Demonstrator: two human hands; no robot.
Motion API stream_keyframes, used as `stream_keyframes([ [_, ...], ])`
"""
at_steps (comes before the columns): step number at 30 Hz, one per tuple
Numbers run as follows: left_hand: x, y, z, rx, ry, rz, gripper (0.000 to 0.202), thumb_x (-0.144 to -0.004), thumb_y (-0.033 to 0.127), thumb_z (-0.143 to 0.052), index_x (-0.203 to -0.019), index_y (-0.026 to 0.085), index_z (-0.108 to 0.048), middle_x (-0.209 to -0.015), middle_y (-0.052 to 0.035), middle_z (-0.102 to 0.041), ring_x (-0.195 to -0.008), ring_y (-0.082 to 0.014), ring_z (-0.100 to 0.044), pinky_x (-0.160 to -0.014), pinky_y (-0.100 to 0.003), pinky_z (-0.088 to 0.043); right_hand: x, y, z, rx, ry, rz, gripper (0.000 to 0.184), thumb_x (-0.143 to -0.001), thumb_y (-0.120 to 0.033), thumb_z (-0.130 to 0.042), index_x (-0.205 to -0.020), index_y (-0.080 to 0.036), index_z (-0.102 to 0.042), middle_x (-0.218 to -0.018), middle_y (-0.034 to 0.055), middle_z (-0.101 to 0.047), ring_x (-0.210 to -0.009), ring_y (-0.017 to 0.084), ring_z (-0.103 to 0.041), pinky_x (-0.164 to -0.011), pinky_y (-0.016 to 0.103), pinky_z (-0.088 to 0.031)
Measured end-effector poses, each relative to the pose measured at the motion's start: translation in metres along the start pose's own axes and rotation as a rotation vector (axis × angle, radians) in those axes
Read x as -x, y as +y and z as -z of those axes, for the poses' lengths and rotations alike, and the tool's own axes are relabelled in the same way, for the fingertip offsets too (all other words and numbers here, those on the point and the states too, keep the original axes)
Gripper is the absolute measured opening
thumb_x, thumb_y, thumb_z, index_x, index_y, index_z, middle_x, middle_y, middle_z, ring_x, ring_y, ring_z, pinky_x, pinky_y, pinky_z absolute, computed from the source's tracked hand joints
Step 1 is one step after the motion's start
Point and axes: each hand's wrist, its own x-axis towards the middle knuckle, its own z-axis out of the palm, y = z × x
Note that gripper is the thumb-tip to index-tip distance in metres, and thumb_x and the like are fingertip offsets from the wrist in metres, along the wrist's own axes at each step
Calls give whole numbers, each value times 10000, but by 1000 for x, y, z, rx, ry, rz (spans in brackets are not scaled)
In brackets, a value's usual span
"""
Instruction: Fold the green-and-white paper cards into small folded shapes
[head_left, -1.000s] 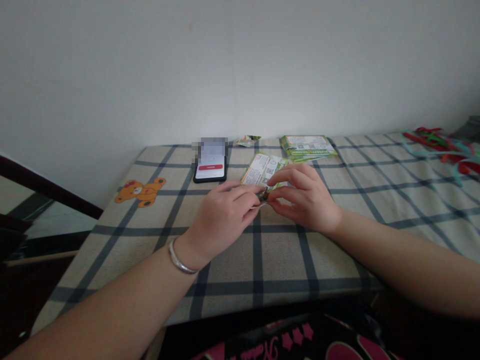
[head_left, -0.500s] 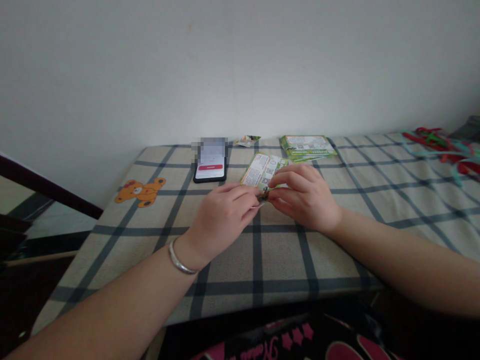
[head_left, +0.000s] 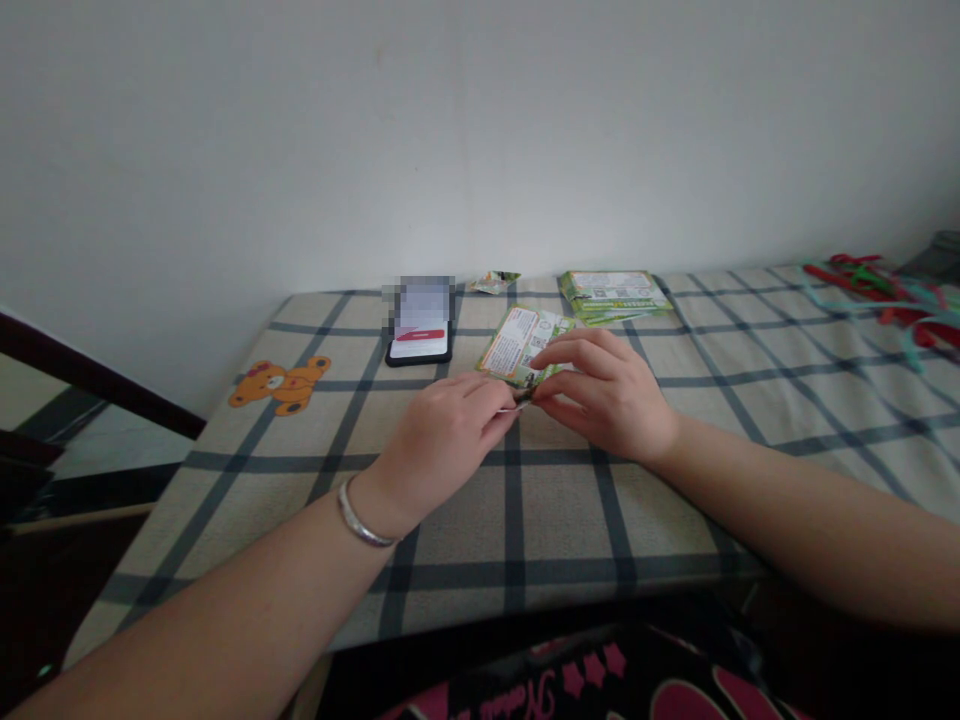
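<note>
A green-and-white printed paper card (head_left: 512, 340) with small text and square codes lies in front of my hands. My left hand (head_left: 454, 425) is closed, its fingertips pinching the card's near edge, which looks bent up. Opposite it, my right hand (head_left: 607, 395) pinches the same edge between thumb and fingers and covers the card's right part. The fingertips of the two hands nearly meet at a small dark printed bit. How far the edge is folded is partly hidden by the fingers.
A stack of similar cards (head_left: 619, 293) lies near the wall. A small folded card (head_left: 496, 282) and a phone (head_left: 420, 335) are left of it. A bear sticker (head_left: 280, 387) is on the checked tablecloth (head_left: 450, 590). Red and teal ribbons (head_left: 885, 290) lie at far right.
My left fingertips have shifted slightly left along the card's near edge, and a bit more of the card shows between the hands. Both hands keep their pinch.
</note>
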Motion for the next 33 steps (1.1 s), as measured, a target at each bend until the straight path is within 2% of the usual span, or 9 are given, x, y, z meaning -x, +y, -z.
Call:
stream_keyframes([
  [5, 1, -1, 0, -44, -19, 62, 31, -876, 216, -621, -872, 187, -634, -788, -3, -686, -737, -169, -641, -659, -283, -452, 1, 0, -1, -55, -1, -69, 49, -862, -250, -638, -847, -215, -608, -967, 45, -696, -928, 203, -599, -808, 355, -487],
  [8, 1, 0, 0, -75, -42, 100, 45, -865, 240, -642, -863, 198, -626, -748, 9, -681, -684, -168, -640, -612, -279, -425, 2, -1, -4, -117, -26, -152, 101, -860, -281, -637, -909, -202, -597, -895, 49, -694, -871, 195, -610, -761, 334, -486],
  [10, 1, 2, 0, -83, -44, 120, 73, -859, 260, -656, -863, 200, -614, -727, 14, -678, -652, -164, -640, -581, -272, -409, 2, -2, -6, -144, -65, -196, 152, -853, -306, -643, -951, -194, -613, -871, 50, -693, -860, 197, -609, -749, 328, -482],
  [16, 1, 3, 1, -91, -22, 207, 171, -816, 267, -709, -919, 212, -585, -719, 28, -678, -616, -164, -647, -536, -254, -388, 1, 1, -10, -211, -229, -207, 97, -877, -254, -593, -886, -196, -671, -843, 44, -685, -839, 188, -592, -765, 321, -459],
  [23, 0, -3, 0, 49, -65, 335, 219, -856, 266, -662, -1041, 214, -556, -864, -3, -723, -759, -184, -697, -604, -251, -462, 2, 1, -10, -212, -185, -294, 58, -846, -179, -596, -850, -174, -653, -821, 50, -676, -817, 191, -577, -739, 315, -441],
  [28, 0, -10, 1, 166, -72, 371, 226, -861, 194, -638, -1068, 203, -547, -935, -7, -741, -867, -191, -705, -677, -265, -494, 4, 4, -8, -275, -147, -444, 59, -832, -171, -599, -825, -170, -658, -780, 35, -661, -754, 161, -572, -690, 284, -425],
  [33, 0, -13, 2, 260, -81, 378, 147, -884, 187, -594, -1022, 219, -557, -925, 25, -744, -851, -172, -708, -685, -265, -486, 4, 6, -5, -366, -169, -623, 84, -828, -204, -599, -802, -181, -675, -718, 6, -649, -640, 124, -532, -585, 249, -386],
])
